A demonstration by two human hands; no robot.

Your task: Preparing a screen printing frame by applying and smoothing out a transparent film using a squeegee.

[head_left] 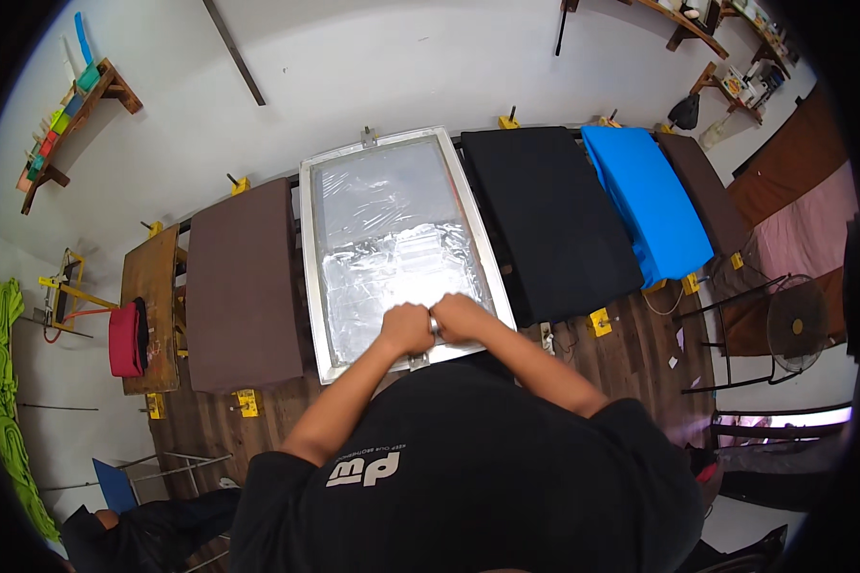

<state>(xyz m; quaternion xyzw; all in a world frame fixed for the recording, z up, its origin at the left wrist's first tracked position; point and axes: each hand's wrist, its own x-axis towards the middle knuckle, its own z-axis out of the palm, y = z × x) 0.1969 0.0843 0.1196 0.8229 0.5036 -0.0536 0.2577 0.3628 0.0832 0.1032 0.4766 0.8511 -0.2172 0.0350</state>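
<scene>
A silver-framed printing screen [310, 248], glossy and covered in crinkled clear film, lies lengthwise in front of me. Over its near end, my left hand [406, 328] and my right hand [459, 317] are side by side, both closed on a narrow metal tool [435, 327] whose shape is mostly hidden by my fingers. A metal clamp [419, 361] shows on the near edge of the frame, just below my left hand.
Padded boards in brown [239, 277], black [545, 220] and blue [655, 201] flank the screen, beside a wooden board [148, 353] with red cloth [124, 339]. Wall shelves [86, 115], green fabric [5, 382] and a fan [796, 325] line the sides. Someone in black [115, 540] is at lower left.
</scene>
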